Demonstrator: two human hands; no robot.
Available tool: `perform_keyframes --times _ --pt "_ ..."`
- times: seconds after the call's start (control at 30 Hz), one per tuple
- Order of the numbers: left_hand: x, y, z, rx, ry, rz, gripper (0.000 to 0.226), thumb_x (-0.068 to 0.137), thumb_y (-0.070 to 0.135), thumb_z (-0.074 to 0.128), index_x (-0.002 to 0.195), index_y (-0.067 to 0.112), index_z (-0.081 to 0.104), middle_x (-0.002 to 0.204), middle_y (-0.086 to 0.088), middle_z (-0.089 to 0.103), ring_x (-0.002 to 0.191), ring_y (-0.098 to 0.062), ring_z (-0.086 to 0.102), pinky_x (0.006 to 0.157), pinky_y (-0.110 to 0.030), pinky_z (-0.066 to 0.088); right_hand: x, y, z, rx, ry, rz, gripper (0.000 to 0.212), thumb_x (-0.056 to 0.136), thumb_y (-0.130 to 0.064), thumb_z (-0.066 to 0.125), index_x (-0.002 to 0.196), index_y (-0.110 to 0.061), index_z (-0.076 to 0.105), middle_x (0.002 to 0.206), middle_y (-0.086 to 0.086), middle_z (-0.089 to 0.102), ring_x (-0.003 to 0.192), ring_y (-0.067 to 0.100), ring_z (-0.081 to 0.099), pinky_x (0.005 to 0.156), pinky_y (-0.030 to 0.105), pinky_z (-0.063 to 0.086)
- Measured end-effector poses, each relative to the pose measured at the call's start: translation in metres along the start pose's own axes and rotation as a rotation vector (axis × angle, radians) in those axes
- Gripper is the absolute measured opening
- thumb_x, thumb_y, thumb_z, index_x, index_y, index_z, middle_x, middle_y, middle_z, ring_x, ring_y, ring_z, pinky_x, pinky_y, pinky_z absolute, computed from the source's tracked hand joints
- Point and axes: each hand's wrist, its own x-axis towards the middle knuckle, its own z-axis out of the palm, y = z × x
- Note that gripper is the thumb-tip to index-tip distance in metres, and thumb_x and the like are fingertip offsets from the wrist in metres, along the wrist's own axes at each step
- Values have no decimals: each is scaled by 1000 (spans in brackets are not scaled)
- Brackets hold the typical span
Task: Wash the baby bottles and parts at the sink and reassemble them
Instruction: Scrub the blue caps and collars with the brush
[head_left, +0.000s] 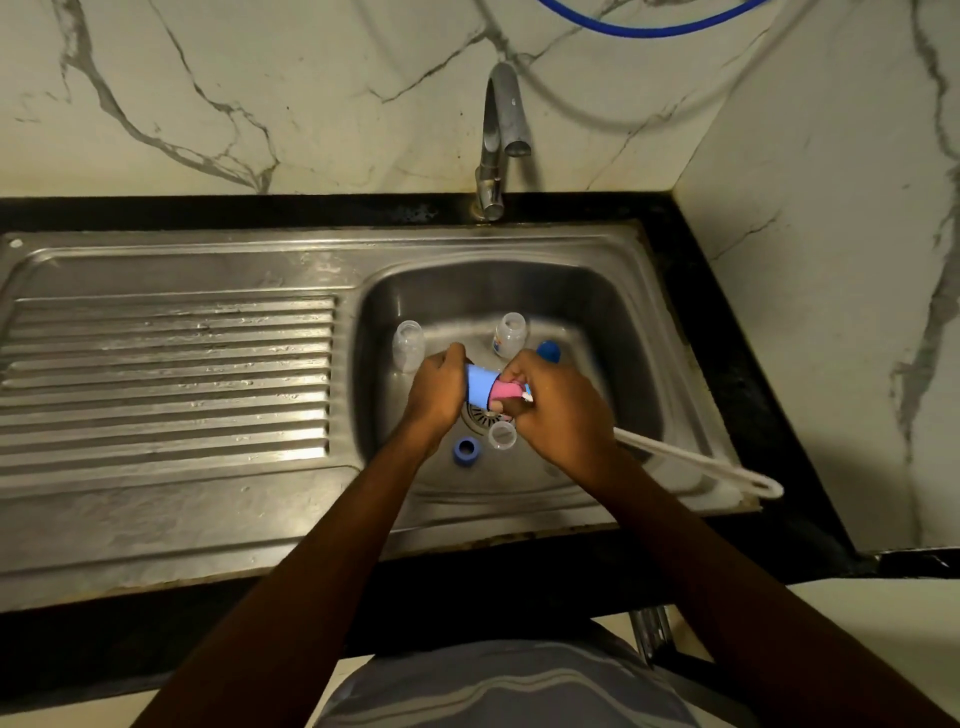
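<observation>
Over the drain of the steel sink (613, 291), my left hand (439, 387) grips a light blue bottle cap (480, 385). My right hand (553, 402) holds a bottle brush whose pink sponge head (503, 391) sits in the cap's mouth; its long white handle (696, 460) runs out to the right over the sink rim. Two clear bottles stand in the basin, one at the left (408, 343) and one at the back (509, 333). A blue ring (466, 451), a clear small part (502, 435) and a blue cap (548, 352) lie on the basin floor.
The tap (501, 135) rises at the back edge, spout over the basin, with no water visibly running. A ribbed steel drainboard (166, 379) spreads to the left. Marble walls close in behind and on the right. A blue hose (649, 23) hangs at the top.
</observation>
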Motion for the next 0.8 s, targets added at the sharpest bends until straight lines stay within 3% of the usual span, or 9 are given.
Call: perform_keyframes --times 0.1,0.2,0.27,0.33,0.43,0.53,0.67,0.7,0.8 --pt "5 -14 2 48 77 91 43 101 39 42 70 14 60 65 -2 61 66 -21 58 65 -34 47 -1 -1 0 499 -34 124 9 88 -19 71 84 -14 65 78 6 71 66 18 67 55 20 49" --pt "7 -17 1 -78 120 36 42 102 34 43 65 18 57 61 1 58 58 -17 52 56 -30 41 -2 6 2 810 -128 216 20 82 -13 77 97 -15 63 84 1 71 70 15 68 45 13 43" --pt "9 -15 -1 -149 144 -15 39 100 32 44 66 17 56 61 0 57 55 -16 49 53 -28 36 -1 11 5 667 -130 64 38 78 -8 79 111 -13 62 98 -5 67 84 2 64 63 6 46" --pt "10 -15 -3 -124 132 7 38 99 35 44 67 18 56 63 0 58 58 -17 51 57 -29 40 2 18 7 417 -73 -48 45 80 -11 78 121 -12 60 107 -4 65 92 3 61 76 6 42" --pt "9 -16 -7 -45 100 141 40 96 45 42 71 18 59 68 -1 62 69 -21 59 68 -38 48 3 19 7 211 -33 -33 25 87 -21 71 110 -14 66 101 1 71 91 15 65 71 17 43" --pt "4 -18 -6 91 130 281 42 104 37 39 81 10 60 72 -4 63 72 -20 63 68 -38 51 2 7 9 442 -72 69 12 90 -24 68 82 -15 68 84 7 72 79 17 66 69 23 49" --pt "4 -26 -8 85 159 318 38 107 29 36 85 14 62 78 0 65 75 -12 62 68 -27 47 4 -3 13 642 -48 114 1 84 -10 73 83 -9 72 84 10 73 73 11 66 75 23 54" --pt "6 -29 -8 41 128 298 39 107 29 35 85 13 63 79 -2 66 76 -14 62 70 -28 47 6 -3 15 566 -38 103 4 83 -7 71 86 -10 72 86 10 73 75 13 65 75 25 54" --pt "4 -32 -3 -8 95 253 43 107 29 33 88 7 65 82 -8 69 79 -19 66 69 -33 50 8 -6 26 1 -46 79 20 81 -7 66 100 -12 66 95 1 66 87 19 63 79 33 52"
